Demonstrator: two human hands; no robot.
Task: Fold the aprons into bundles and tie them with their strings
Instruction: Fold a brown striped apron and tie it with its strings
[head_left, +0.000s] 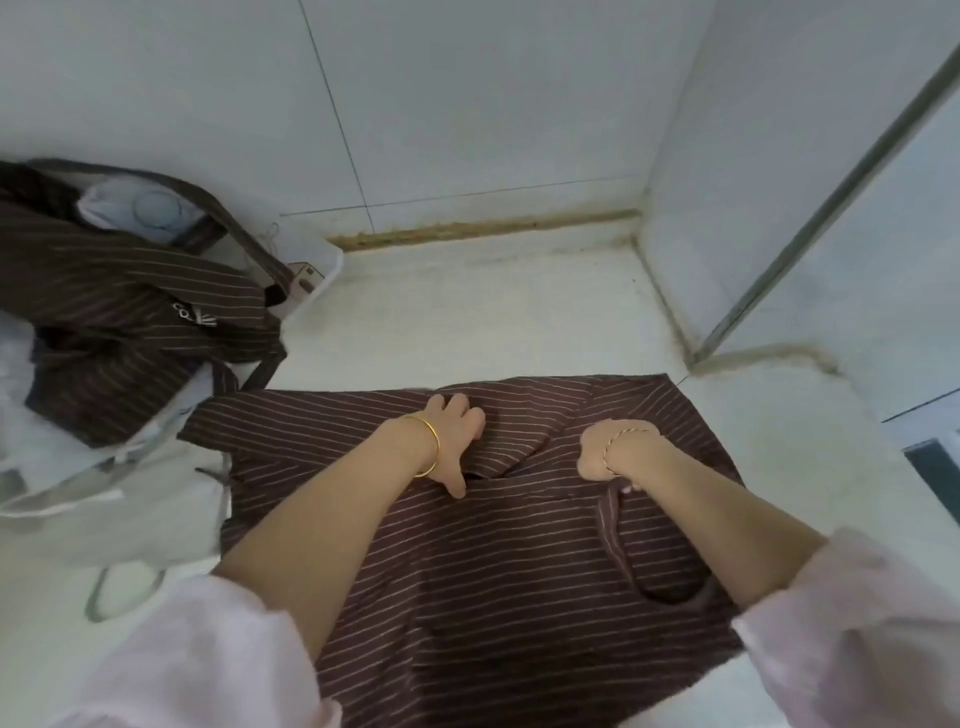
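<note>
A brown apron with thin pale stripes (493, 561) lies spread on the white counter in front of me. My left hand (457, 441) rests on its upper middle, fingers spread and pressing the cloth flat. My right hand (618, 452) lies on the cloth to the right, fingers curled down onto a fold, so I cannot tell whether it pinches the cloth. A dark neck loop or strap (628, 551) curves on the apron under my right forearm. A second striped brown apron (130, 322) lies heaped at the left.
The heaped apron drapes over a white bin (322, 275) holding pale bags. A grey-white cloth (130, 514) lies on the counter at the left. Tiled walls close the back and right. A metal frame edge (810, 223) runs along the right wall.
</note>
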